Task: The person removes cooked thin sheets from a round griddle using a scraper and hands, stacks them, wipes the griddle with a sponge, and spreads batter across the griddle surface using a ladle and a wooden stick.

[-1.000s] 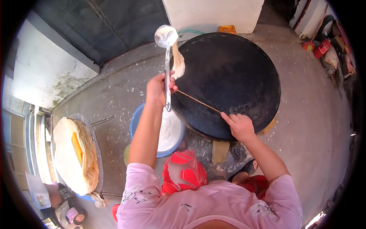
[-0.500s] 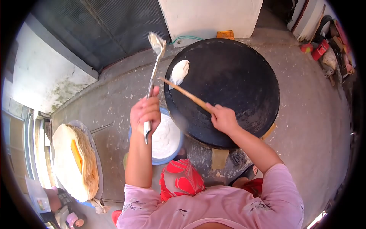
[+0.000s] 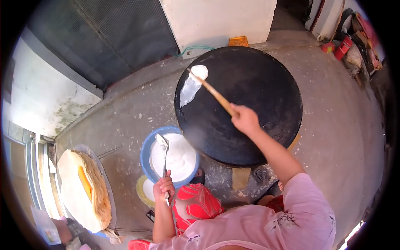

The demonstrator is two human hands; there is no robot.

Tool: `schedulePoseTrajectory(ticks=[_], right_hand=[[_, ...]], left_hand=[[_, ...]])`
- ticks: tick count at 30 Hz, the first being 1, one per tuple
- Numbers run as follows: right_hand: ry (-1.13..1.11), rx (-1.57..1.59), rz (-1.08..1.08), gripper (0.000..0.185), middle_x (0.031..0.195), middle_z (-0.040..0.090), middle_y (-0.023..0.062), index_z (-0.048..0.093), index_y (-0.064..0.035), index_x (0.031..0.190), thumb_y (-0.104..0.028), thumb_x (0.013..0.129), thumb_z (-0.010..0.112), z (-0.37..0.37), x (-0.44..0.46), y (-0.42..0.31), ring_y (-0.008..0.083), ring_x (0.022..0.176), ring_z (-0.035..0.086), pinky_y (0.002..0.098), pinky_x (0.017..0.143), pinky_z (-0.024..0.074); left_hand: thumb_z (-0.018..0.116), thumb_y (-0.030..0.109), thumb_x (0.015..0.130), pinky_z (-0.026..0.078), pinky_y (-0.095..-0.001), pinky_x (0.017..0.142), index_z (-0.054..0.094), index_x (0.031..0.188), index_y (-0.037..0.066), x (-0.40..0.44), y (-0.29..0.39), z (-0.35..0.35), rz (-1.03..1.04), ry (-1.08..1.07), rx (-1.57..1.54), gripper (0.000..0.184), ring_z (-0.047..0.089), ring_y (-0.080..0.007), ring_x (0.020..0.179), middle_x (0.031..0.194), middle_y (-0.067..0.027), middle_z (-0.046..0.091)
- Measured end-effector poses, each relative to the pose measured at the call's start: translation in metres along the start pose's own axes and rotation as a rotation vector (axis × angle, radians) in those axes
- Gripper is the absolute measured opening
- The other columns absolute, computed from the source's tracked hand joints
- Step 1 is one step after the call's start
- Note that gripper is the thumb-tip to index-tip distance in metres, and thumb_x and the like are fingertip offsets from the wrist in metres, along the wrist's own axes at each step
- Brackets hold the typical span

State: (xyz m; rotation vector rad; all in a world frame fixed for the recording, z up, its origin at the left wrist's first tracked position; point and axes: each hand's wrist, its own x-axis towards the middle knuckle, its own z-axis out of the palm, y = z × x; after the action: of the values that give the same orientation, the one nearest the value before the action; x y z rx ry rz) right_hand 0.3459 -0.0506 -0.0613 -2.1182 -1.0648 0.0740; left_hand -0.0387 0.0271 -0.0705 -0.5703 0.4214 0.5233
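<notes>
- The left forearm is held low and bent beside the red-patterned knee; the left hand is clamped on the handle of one metal ladle, its bowl end pointed forward.
- One small yellowish bowl, with pale contents, is noted just left of the left hand.
- One blue basin, filled with white batter, is placed ahead of the left hand; the ladle's bowl end is seen over it, and whether the batter is touched cannot be told.
- To the far left, one stack of flatbreads is carried on one grey tray, with one orange strip laid on top.
- The right arm is stretched forward; the right hand is closed around one wooden stick, angled forward and left.
- One round black griddle is found beneath the stick.
- One smeared patch of white batter is located at the griddle's far left, crossed by the stick's tip.
- One orange object is observed beyond the griddle, by the wall.
</notes>
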Motion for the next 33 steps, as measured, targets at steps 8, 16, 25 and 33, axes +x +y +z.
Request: schedulePoseTrajectory(ticks=[8,16,25,33], right_hand=[[0.017,-0.488,-0.120,0.044,0.078,0.055,0.0087,0.059,-0.0156,0.110,-0.011,0.066,0.057,-0.005,0.023,0.009,0.0254,0.072,0.058,0.0377,0.064,0.0488],[0.033,-0.552,-0.154,0.045,0.079,0.054,0.0091,0.054,-0.0128,0.111,-0.008,0.067,0.057,-0.005,0.042,0.006,0.0263,0.067,0.057,0.0364,0.058,0.0475],[0.025,-0.540,-0.110,0.043,0.081,0.053,0.0106,0.052,-0.0101,0.112,-0.010,0.069,0.054,-0.002,0.028,0.003,0.0283,0.068,0.057,0.0388,0.059,0.0480],[-0.076,-0.326,0.004,0.046,0.091,0.057,0.0146,0.050,-0.0090,0.114,-0.010,0.068,0.054,0.006,0.024,-0.031,0.0308,0.081,0.059,0.0399,0.072,0.0482]], left_hand=[[0.032,0.005,0.086,0.035,-0.0224,0.041,0.043,0.112,-0.014,0.011,0.003,-0.016,-0.019,0.003,-0.033,0.034,0.040,-0.0105,0.046,0.062,-0.0032,0.043],[0.033,0.006,0.086,0.034,-0.0219,0.039,0.046,0.109,-0.013,0.015,0.004,-0.017,-0.017,0.061,-0.036,0.033,0.039,-0.0096,0.044,0.063,-0.0035,0.044],[0.033,0.007,0.086,0.033,-0.0222,0.041,0.047,0.109,-0.012,0.017,0.012,-0.020,-0.037,0.057,-0.003,0.033,0.038,-0.0098,0.045,0.062,-0.0032,0.044],[0.035,0.004,0.084,0.033,-0.0219,0.040,0.047,0.109,-0.012,0.021,0.021,-0.024,-0.021,0.057,0.024,0.032,0.039,-0.0100,0.045,0.064,-0.0040,0.045]])
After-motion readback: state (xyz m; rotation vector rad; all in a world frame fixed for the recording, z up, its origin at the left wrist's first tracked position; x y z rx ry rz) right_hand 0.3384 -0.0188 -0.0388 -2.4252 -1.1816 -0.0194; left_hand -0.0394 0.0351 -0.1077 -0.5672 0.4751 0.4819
